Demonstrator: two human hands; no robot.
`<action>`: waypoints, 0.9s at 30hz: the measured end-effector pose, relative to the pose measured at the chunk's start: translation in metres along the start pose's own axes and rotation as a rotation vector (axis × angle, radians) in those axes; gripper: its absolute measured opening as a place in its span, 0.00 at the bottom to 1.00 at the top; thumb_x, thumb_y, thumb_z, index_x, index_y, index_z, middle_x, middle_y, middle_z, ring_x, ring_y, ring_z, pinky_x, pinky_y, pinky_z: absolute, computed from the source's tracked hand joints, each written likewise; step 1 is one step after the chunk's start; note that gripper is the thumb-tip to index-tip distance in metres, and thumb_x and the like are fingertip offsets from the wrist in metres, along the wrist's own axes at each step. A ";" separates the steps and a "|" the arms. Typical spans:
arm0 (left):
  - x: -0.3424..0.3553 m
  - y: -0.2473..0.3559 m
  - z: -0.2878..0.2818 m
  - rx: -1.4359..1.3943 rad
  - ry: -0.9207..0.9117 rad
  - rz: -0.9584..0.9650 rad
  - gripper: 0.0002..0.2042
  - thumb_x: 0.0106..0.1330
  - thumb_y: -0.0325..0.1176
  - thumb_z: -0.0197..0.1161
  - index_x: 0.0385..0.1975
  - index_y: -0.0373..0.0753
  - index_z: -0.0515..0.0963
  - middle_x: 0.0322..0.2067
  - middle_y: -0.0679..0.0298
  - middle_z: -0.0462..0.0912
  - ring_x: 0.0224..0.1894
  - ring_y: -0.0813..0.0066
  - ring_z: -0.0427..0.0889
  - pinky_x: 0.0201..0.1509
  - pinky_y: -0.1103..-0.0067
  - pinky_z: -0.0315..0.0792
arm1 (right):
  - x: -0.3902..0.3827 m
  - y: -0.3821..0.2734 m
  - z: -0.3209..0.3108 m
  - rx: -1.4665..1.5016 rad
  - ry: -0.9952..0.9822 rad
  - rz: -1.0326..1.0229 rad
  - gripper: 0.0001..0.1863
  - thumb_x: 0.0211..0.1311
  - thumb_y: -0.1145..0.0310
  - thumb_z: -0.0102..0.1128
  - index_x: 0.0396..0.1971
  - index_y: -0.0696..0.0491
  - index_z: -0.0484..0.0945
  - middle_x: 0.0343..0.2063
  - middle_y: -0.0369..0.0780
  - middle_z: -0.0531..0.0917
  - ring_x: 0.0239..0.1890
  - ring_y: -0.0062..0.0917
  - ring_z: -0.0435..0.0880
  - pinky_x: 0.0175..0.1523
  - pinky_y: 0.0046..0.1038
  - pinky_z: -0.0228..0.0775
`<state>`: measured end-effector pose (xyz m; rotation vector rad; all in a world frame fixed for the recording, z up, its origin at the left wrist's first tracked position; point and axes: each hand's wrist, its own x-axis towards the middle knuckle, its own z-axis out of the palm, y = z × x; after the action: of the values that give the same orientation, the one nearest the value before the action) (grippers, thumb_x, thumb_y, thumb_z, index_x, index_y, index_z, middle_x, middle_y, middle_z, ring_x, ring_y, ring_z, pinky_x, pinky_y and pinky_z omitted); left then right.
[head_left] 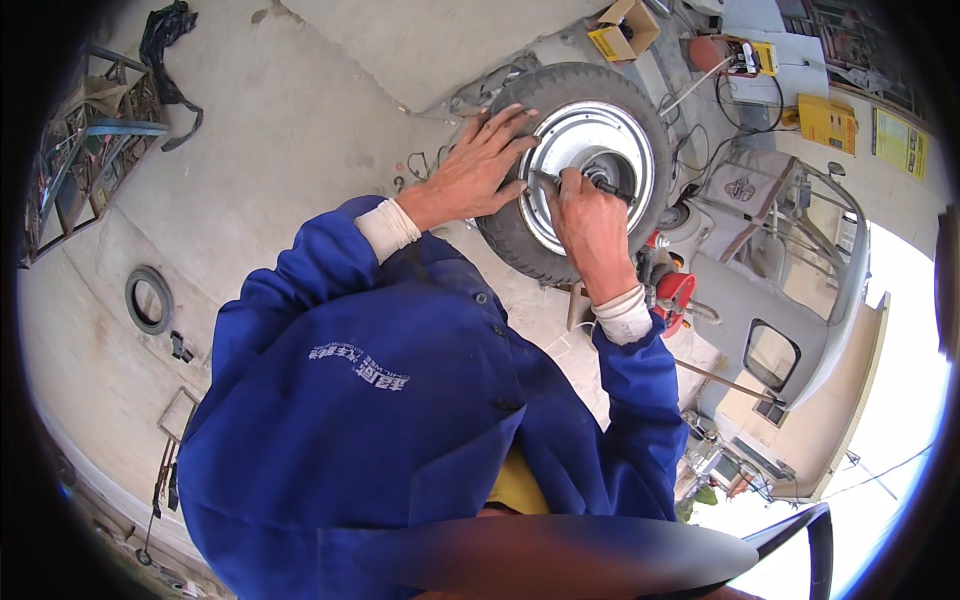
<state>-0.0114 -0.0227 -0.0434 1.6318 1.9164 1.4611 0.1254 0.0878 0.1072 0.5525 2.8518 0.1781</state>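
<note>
Beyond our blue work jacket (370,410), the silver-rimmed wheel (580,132) looks heavy and stiff, best held by its black tyre (508,246), where our left hand (474,170) rests fingers apart, our right hand (594,226) clamping what seems a dark tool (616,191).

Wheel (580,132) under left grip (470,165) and right grip (595,222), box (622,32) beyond them, loose tyre (133,300) on floor (265,130) far left, vehicle (730,290) to their right

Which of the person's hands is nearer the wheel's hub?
Right: the right hand is over the rim, close beside the hub. The left hand is farther, spread over the tire.
</note>
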 end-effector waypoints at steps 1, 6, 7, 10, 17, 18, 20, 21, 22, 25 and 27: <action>0.000 -0.001 0.001 -0.001 0.001 0.003 0.33 0.66 0.35 0.73 0.72 0.41 0.70 0.82 0.54 0.58 0.86 0.48 0.51 0.87 0.44 0.46 | 0.004 -0.002 -0.002 -0.063 -0.042 0.028 0.14 0.74 0.60 0.66 0.37 0.55 0.76 0.30 0.46 0.86 0.31 0.37 0.92 0.31 0.37 0.83; -0.002 -0.003 0.000 0.009 -0.016 0.001 0.33 0.67 0.35 0.73 0.72 0.40 0.71 0.82 0.54 0.58 0.86 0.48 0.51 0.88 0.45 0.46 | 0.012 -0.003 -0.004 -0.143 0.046 -0.113 0.13 0.72 0.62 0.65 0.37 0.56 0.76 0.32 0.45 0.85 0.34 0.35 0.92 0.32 0.35 0.83; -0.002 -0.003 -0.001 0.001 -0.015 0.002 0.33 0.66 0.35 0.73 0.71 0.40 0.71 0.82 0.54 0.58 0.86 0.49 0.51 0.88 0.45 0.45 | 0.011 0.001 -0.001 -0.137 0.142 -0.203 0.12 0.71 0.63 0.65 0.37 0.57 0.76 0.32 0.45 0.85 0.34 0.35 0.92 0.32 0.34 0.83; -0.002 -0.004 0.001 -0.007 -0.004 0.005 0.33 0.66 0.37 0.74 0.70 0.38 0.72 0.81 0.54 0.59 0.86 0.50 0.51 0.88 0.45 0.46 | 0.014 0.011 0.003 -0.176 0.189 -0.404 0.10 0.69 0.65 0.64 0.38 0.57 0.76 0.33 0.44 0.84 0.35 0.35 0.92 0.34 0.35 0.84; -0.004 -0.004 0.005 -0.009 0.014 -0.007 0.34 0.64 0.37 0.76 0.71 0.38 0.73 0.82 0.55 0.59 0.86 0.52 0.51 0.88 0.46 0.46 | 0.026 0.002 -0.007 -0.164 -0.253 -0.118 0.16 0.75 0.59 0.62 0.37 0.58 0.75 0.36 0.48 0.87 0.33 0.40 0.93 0.35 0.40 0.85; -0.004 -0.005 0.004 -0.012 0.016 -0.009 0.34 0.64 0.37 0.76 0.70 0.38 0.73 0.82 0.55 0.59 0.86 0.53 0.51 0.88 0.46 0.46 | 0.028 -0.006 -0.011 -0.155 -0.273 -0.048 0.16 0.76 0.58 0.62 0.37 0.58 0.75 0.37 0.48 0.87 0.33 0.41 0.93 0.35 0.40 0.85; -0.004 -0.004 0.004 -0.016 0.017 -0.007 0.34 0.64 0.38 0.76 0.70 0.38 0.73 0.82 0.56 0.59 0.86 0.53 0.51 0.88 0.46 0.46 | 0.026 -0.011 -0.013 -0.123 -0.255 -0.019 0.16 0.76 0.58 0.62 0.39 0.58 0.75 0.38 0.50 0.88 0.34 0.44 0.93 0.36 0.42 0.85; -0.003 -0.005 0.004 -0.015 0.019 -0.006 0.34 0.64 0.38 0.76 0.70 0.38 0.73 0.82 0.56 0.59 0.86 0.54 0.51 0.87 0.46 0.47 | 0.022 -0.010 -0.012 -0.100 -0.214 -0.063 0.16 0.77 0.59 0.63 0.40 0.58 0.75 0.39 0.51 0.88 0.35 0.46 0.93 0.36 0.43 0.85; -0.003 -0.007 0.005 -0.018 0.018 -0.002 0.34 0.64 0.38 0.76 0.70 0.39 0.73 0.82 0.56 0.59 0.86 0.54 0.51 0.87 0.46 0.47 | 0.020 -0.008 -0.009 -0.076 -0.173 -0.106 0.15 0.77 0.60 0.63 0.41 0.58 0.74 0.40 0.52 0.88 0.35 0.49 0.92 0.37 0.45 0.85; -0.005 -0.008 0.009 -0.026 0.018 0.004 0.34 0.64 0.38 0.76 0.70 0.39 0.72 0.82 0.57 0.59 0.86 0.54 0.51 0.88 0.46 0.47 | 0.020 0.016 0.006 -0.093 0.030 -0.387 0.15 0.76 0.60 0.63 0.42 0.58 0.75 0.41 0.52 0.88 0.35 0.48 0.92 0.36 0.45 0.84; -0.005 -0.008 0.010 -0.017 0.022 0.004 0.34 0.64 0.39 0.77 0.70 0.40 0.71 0.82 0.58 0.58 0.86 0.54 0.51 0.88 0.46 0.46 | 0.024 0.019 0.007 -0.116 -0.043 -0.374 0.14 0.76 0.60 0.63 0.41 0.57 0.76 0.36 0.52 0.89 0.33 0.48 0.92 0.35 0.45 0.83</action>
<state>-0.0079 -0.0208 -0.0564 1.6199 1.9074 1.4990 0.1121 0.1147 0.0988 -0.0031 2.8166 0.2590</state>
